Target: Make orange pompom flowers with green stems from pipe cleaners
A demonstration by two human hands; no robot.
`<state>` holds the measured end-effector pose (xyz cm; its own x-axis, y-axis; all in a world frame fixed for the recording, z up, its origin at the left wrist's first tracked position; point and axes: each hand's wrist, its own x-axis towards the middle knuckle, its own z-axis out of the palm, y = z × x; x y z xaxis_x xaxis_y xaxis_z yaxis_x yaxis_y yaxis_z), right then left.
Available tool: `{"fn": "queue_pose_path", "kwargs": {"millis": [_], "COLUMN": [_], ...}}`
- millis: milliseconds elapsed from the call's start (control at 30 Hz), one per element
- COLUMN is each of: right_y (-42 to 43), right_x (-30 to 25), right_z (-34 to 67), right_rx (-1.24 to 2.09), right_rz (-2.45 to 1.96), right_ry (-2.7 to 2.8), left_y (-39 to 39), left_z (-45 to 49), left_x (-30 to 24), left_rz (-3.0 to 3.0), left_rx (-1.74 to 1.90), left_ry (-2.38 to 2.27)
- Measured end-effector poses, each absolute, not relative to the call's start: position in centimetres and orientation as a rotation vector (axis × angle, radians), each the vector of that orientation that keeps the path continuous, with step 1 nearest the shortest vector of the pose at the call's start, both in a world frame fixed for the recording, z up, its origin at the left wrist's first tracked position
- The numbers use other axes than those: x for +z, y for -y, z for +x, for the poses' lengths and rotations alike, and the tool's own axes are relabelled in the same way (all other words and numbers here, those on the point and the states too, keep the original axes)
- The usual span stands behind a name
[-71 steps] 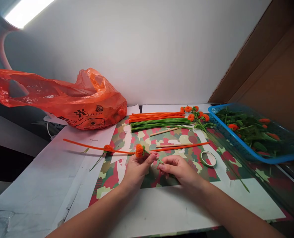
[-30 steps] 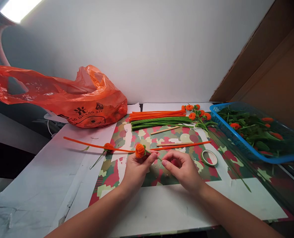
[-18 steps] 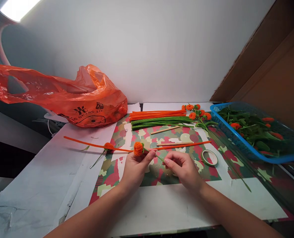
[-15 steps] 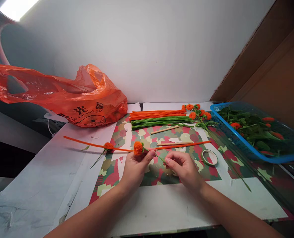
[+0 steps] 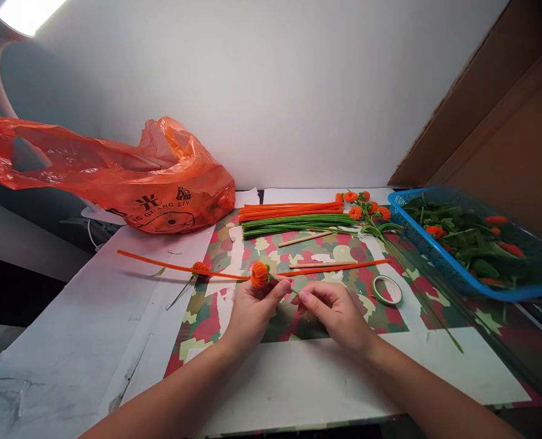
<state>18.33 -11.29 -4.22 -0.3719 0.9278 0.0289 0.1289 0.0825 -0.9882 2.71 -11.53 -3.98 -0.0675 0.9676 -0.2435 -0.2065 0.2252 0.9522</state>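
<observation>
Orange flower [image 5: 260, 275] held, the hands [image 5: 249, 310] [image 5: 340, 312] have drawn closer together.

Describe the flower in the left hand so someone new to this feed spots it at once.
In front of the white wall lies a patterned mat; over its near part is the left hand. It holds an orange flower whose green stem reaches the right hand. The loose flower to its left is orange too, but only this one is held.

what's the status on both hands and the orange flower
Left hand holds orange flower near its head. Right hand pinches stem farther down. Tape roll beside right hand, not touching.
</observation>
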Motion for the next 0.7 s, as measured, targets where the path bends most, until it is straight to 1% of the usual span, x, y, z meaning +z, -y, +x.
{"fn": "queue_pose_path", "kwargs": {"millis": [433,700], "right_y": [11.36,11.51], "right_x": [-4.03,-4.00], "right_z": [17.93,17.82], "right_rx": [1.135,0.977], "right_rz": [-1.227,-1.203], "right_ry": [1.606,1.711], "left_y": [11.43,11.47], "left_z": [2.63,2.60], "left_x": [-4.00,-4.18], "left_rz": [0.886,0.866], "left_rx": [1.210,1.222], "left_ry": [-1.224,-1.257]}}
